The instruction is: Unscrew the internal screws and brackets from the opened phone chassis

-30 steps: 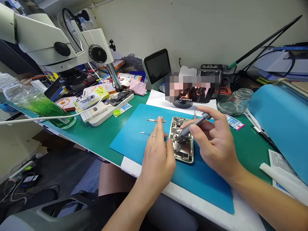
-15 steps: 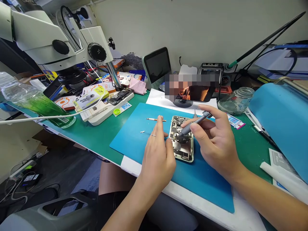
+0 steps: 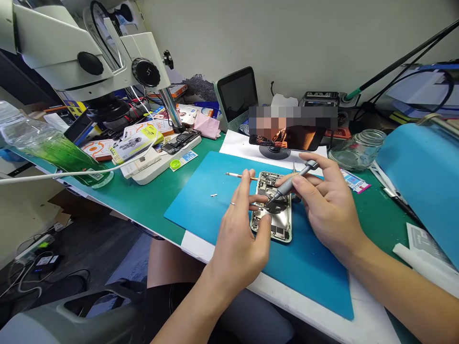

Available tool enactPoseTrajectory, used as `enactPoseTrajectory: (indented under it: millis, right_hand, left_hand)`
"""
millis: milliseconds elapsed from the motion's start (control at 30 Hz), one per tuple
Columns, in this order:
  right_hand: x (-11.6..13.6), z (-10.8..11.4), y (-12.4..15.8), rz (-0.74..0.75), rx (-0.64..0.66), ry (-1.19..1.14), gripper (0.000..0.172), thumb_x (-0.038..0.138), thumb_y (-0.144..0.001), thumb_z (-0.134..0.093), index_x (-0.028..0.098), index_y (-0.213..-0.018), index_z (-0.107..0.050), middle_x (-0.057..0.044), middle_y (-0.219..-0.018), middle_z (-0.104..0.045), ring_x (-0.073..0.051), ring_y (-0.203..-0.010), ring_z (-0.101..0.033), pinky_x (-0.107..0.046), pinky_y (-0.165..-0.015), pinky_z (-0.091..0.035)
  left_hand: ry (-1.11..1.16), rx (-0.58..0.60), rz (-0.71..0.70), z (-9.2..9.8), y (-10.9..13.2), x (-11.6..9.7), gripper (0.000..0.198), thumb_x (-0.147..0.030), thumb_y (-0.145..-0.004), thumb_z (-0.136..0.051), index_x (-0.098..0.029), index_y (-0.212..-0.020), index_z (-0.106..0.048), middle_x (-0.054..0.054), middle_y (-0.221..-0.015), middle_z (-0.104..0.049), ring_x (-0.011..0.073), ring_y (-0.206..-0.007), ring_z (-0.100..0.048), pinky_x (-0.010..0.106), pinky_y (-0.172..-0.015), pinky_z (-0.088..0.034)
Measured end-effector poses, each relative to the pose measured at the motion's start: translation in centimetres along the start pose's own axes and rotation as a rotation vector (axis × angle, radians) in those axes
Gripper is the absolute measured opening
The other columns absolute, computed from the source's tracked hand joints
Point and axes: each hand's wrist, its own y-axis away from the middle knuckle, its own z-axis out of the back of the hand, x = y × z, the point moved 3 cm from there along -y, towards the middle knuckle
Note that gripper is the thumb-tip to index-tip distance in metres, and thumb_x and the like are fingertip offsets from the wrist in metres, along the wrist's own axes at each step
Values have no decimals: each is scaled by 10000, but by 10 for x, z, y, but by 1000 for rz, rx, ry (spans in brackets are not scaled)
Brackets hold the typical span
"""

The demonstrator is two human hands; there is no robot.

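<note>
An opened phone [image 3: 283,220], its inner parts bare, lies on the blue mat [image 3: 201,177]. My right hand [image 3: 328,208] grips a grey screwdriver [image 3: 289,185], slanted so that its tip reaches down to the middle of the phone. At the phone's left edge is my left hand [image 3: 244,234], fingers apart, with some fingertips over the phone's inside. Whether those fingertips touch a part cannot be made out. A thin pen-like tool [image 3: 234,175] lies beyond my left fingers, partly hidden by them. Left of that hand sits a tiny white piece [image 3: 214,195].
A microscope [image 3: 107,71] overhangs the left side, near small boxes [image 3: 136,143] and a bottle with green liquid [image 3: 60,153]. At the back stand a screen device [image 3: 236,95] and a propped phone [image 3: 301,138]. A glass jar [image 3: 358,150] is on the right.
My left hand has shifted slightly right, and its fingers have spread and reached over the phone. The screwdriver tip stays near the phone's middle. The whole view has shifted a little.
</note>
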Motion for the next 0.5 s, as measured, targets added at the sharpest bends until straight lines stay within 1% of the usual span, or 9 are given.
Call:
enactPoseTrajectory:
  millis: [167, 400, 500]
  right_hand:
    - [1, 0, 1, -26, -10, -13, 311, 319, -972, -679, 371, -1259, -572, -8, -859, -795, -268, -840, -791, -459, -746, -648]
    - [3, 1, 1, -9, -15, 2, 291, 325, -981, -683, 380, -1248, -579, -20, -862, -797, -290, -866, -795, -496, -762, -656]
    - [4, 1, 1, -8, -17, 13, 296, 334, -989, -673, 372, -1264, -571, -16, -855, -790, -282, -866, -796, -479, -755, -661]
  left_hand:
    - [-17, -1, -18, 0, -1, -2, 821, -115, -1020, -516, -413, -1662, -99, 27, -1709, -318, 141, -1181, -641, 296, -1029, -526]
    - [-82, -17, -7, 1, -1, -1, 813, -142, -1008, -526, -350, -1673, -106, 90, -1695, -342, 184, -1098, -669, 349, -956, -553]
    - [-97, -24, -18, 0, -1, -2, 816, -145, -1008, -533, -351, -1672, -107, 76, -1694, -348, 193, -1145, -656, 356, -977, -542]
